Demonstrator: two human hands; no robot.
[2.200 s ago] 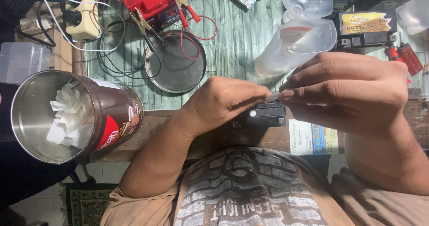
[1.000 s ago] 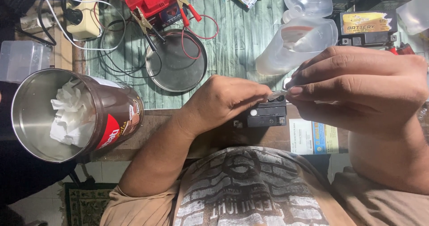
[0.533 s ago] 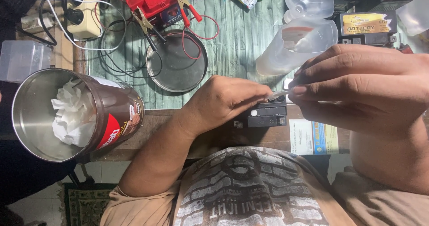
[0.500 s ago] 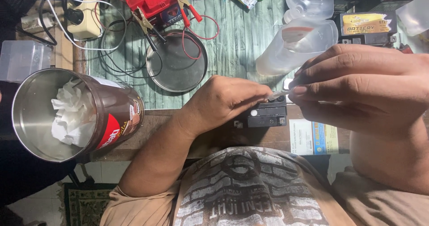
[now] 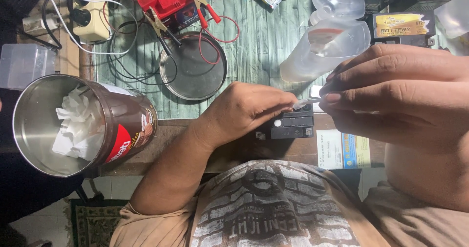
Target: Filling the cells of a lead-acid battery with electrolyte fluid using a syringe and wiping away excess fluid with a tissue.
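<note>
A small black battery [image 5: 292, 126] sits at the near edge of the wooden bench. My left hand [image 5: 244, 111] lies over its left end and grips it, fingertips on its top. My right hand [image 5: 395, 93], large and close to the camera, pinches a thin pale strip [image 5: 307, 102] between thumb and fingers. The strip's far end meets my left fingertips just above the battery's top. What the strip is attached to is hidden by my fingers.
A brown metal can [image 5: 83, 125] with crumpled white paper inside stands at the left. Behind are a round metal lid [image 5: 193, 73], a red charger with clip leads [image 5: 163, 0], tangled wires, a power strip [image 5: 90, 17], clear plastic bottles [image 5: 327, 47] and boxed batteries [image 5: 403, 25].
My right hand has drifted slightly up and to the right with the strip, and it looks larger in view. My left hand and the battery have stayed put.
</note>
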